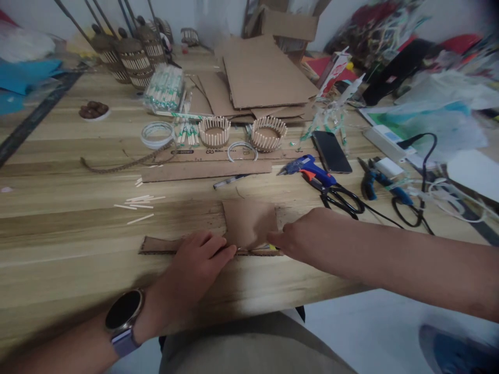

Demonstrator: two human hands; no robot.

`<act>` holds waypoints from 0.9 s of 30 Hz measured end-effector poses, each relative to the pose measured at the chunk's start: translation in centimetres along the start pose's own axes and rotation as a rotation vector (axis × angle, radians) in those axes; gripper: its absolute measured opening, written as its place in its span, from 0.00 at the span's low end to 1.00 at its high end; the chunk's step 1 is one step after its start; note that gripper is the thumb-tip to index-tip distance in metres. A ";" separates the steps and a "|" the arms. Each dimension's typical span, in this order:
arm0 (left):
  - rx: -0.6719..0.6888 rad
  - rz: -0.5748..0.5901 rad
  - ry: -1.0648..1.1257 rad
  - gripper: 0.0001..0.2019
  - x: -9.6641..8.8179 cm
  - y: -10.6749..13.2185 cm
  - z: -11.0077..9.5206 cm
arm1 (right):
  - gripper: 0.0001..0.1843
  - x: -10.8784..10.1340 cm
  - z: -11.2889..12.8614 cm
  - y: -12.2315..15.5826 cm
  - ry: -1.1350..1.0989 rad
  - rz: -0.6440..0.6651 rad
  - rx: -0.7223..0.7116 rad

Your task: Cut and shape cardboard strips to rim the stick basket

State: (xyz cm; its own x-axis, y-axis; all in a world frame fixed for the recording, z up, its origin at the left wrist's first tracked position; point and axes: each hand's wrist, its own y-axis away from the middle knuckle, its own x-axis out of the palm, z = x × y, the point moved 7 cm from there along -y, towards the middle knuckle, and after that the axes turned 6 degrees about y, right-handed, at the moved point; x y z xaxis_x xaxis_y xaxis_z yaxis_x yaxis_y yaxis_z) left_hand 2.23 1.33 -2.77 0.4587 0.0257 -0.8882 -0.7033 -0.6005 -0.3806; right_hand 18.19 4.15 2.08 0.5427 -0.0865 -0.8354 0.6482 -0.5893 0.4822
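Cardboard piece point(249, 221) sits on cardboard strip point(159, 245), near front edge of surface point(78, 208). Left hand point(195, 265): grip open, fingers pressing flat at piece's lower left. Right hand point(307, 234) at lower right corner; cannot tell grip state. Press evenly, keep piece square to strip.

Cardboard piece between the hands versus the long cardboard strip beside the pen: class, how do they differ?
The squarish brown cardboard piece is short, touched by the left hand and right hand; the long brown cardboard strip is narrow, untouched, farther back. Both lie flat.
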 end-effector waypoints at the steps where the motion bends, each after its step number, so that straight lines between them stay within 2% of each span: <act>1: -0.006 -0.004 0.001 0.10 -0.1 0.0 0.0 | 0.13 0.0 0.0 0.1 0.014 -0.007 0.005; 9: 0.036 -0.046 -0.011 0.11 -0.5 -0.2 -0.1 | 0.13 0.3 -0.1 0.4 -0.037 -0.044 0.027; 15: 0.025 -0.060 0.014 0.12 -0.5 -0.2 0.0 | 0.24 0.5 -0.2 0.8 0.016 -0.034 0.014; 20: 0.019 -0.031 0.017 0.10 -0.6 -0.2 -0.1 | 0.26 0.9 -0.3 1.2 -0.026 -0.057 0.003; 23: -0.014 0.007 0.031 0.13 -0.4 -0.2 0.0 | 0.28 1.2 -0.4 1.4 -0.038 -0.075 0.019; 27: 0.005 0.000 0.007 0.13 -0.5 -0.1 0.0 | 0.29 1.8 -0.6 1.7 -0.054 -0.062 0.028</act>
State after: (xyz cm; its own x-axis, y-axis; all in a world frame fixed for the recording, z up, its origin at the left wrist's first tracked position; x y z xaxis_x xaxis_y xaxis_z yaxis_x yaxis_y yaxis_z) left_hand 2.10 1.35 -2.26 0.4628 0.0199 -0.8863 -0.7057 -0.5968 -0.3819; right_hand 20.61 3.43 1.51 0.4718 -0.0918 -0.8769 0.6643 -0.6169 0.4220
